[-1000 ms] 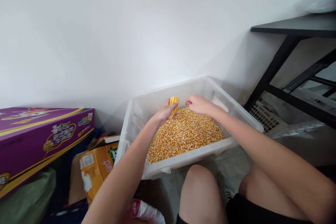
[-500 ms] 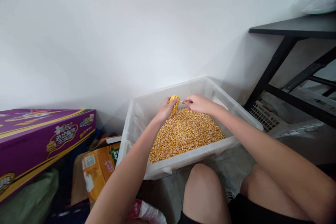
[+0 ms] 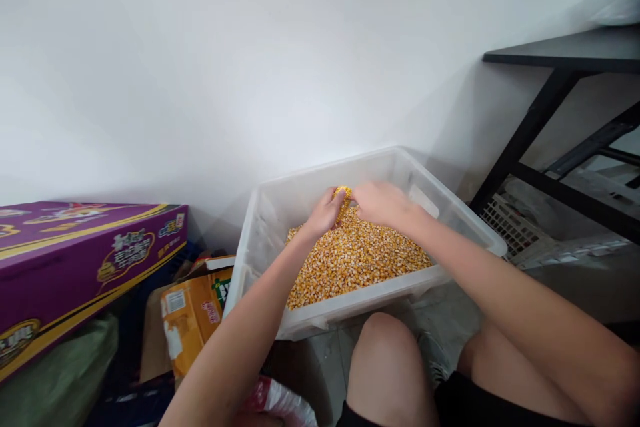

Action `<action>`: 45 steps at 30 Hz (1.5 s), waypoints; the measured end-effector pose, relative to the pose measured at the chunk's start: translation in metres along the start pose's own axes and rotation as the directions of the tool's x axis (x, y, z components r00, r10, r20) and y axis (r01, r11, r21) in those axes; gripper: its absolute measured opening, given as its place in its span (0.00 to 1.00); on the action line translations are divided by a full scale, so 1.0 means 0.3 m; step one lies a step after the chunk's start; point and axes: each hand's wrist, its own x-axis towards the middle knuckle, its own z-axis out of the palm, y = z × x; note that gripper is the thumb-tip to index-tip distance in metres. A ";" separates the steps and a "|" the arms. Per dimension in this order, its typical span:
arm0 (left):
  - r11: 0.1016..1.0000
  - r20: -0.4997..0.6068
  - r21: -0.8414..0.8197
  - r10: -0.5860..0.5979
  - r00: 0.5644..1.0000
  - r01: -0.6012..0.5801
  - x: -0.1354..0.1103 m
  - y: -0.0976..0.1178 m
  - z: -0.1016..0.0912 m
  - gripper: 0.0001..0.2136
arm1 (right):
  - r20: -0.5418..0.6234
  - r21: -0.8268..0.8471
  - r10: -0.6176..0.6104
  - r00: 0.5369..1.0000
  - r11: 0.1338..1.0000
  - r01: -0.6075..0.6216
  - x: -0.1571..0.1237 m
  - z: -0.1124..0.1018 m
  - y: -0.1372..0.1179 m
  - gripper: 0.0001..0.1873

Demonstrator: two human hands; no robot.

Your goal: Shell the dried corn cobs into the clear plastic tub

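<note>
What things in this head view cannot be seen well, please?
In the head view:
Most of the corn cob: hidden by the left hand and right hand.
Floor of the clear plastic tub: hidden by loose corn kernels.
Red-and-white plastic bag: cut off by the bottom edge.

Left hand (image 3: 326,212) and right hand (image 3: 383,205) reach forward, almost touching.

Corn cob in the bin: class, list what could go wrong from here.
The cob sits mostly hidden in the left hand, beside the right hand, so it might slip and sink into the kernels. Kernels knocked off could also bounce over the bin's front rim and scatter on the floor.
</note>
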 end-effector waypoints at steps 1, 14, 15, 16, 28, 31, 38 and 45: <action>0.999 -0.009 0.042 0.022 1.000 -0.022 -0.001 -0.001 0.005 0.21 | -0.001 -0.025 0.003 1.000 1.000 -0.003 -0.007 -0.008 -0.014 0.13; 0.853 -0.043 0.496 0.208 0.977 -0.160 -0.015 -0.021 0.031 0.20 | -0.009 -0.116 -0.028 1.000 0.993 0.027 -0.040 -0.002 -0.063 0.17; 0.844 -0.050 0.512 0.211 0.976 -0.156 -0.017 -0.022 0.035 0.21 | -0.005 -0.104 -0.023 1.000 0.994 0.022 -0.040 0.003 -0.060 0.17; 0.839 -0.059 0.523 0.211 0.976 -0.150 -0.018 -0.020 0.038 0.21 | -0.002 -0.089 -0.017 1.000 0.996 0.017 -0.039 0.008 -0.056 0.16; 0.988 -0.049 0.151 0.013 0.999 -0.005 -0.004 -0.007 0.014 0.21 | -0.041 0.032 0.024 0.999 0.999 -0.023 -0.006 0.055 -0.049 0.14; 0.999 0.032 -0.010 -0.040 0.999 0.040 0.010 -0.026 0.013 0.23 | -0.036 0.074 0.062 0.997 0.996 -0.059 0.002 0.064 -0.034 0.15; 0.977 0.034 -0.103 -0.185 0.982 0.188 0.026 -0.037 -0.017 0.19 | 0.085 0.216 0.066 0.994 0.973 -0.083 0.034 0.083 0.043 0.13; 0.980 0.007 -0.123 -0.156 0.988 0.156 0.026 -0.025 -0.035 0.20 | 0.091 0.307 0.076 0.993 0.946 -0.101 0.076 0.090 0.108 0.17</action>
